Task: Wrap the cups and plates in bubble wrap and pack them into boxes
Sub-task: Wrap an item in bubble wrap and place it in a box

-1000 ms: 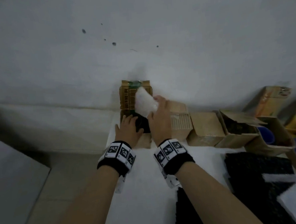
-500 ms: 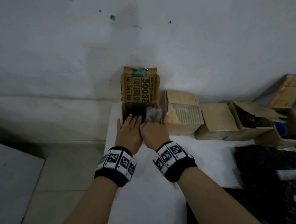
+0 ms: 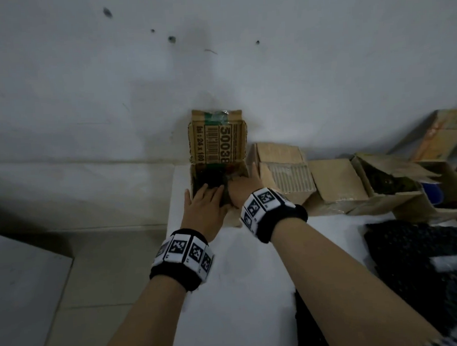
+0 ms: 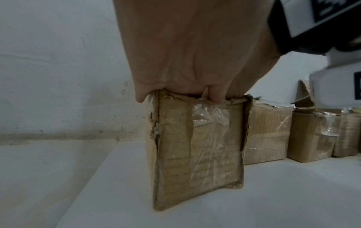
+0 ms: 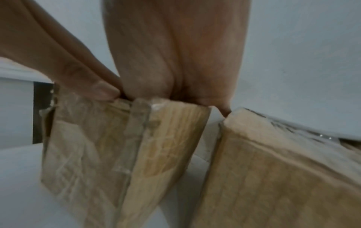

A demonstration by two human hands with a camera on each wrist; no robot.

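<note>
A small cardboard box point(image 3: 217, 144) stands at the far left corner of the white table point(image 3: 242, 292), its printed lid flipped up against the wall. My left hand point(image 3: 205, 198) reaches over the near rim with straight fingers dipping inside; the left wrist view shows the box point(image 4: 197, 154) front under that hand point(image 4: 195, 61). My right hand point(image 3: 240, 188) is beside it, its fingers sunk into the box point(image 5: 97, 146) and hidden. A greyish wrapped bundle point(image 3: 226, 179) shows dimly between the hands, above dark contents.
A shut cardboard box point(image 3: 283, 169) touches the right side of the open one, followed by more boxes point(image 3: 335, 182), one open with dark contents point(image 3: 383, 182). Black bubble sheet point(image 3: 414, 255) lies at right. The table's left edge point(image 3: 172, 229) drops to the floor.
A second ago my right hand held a white wrapped bundle above the box. It has gone down into the box, and both hands now have their fingers inside.
</note>
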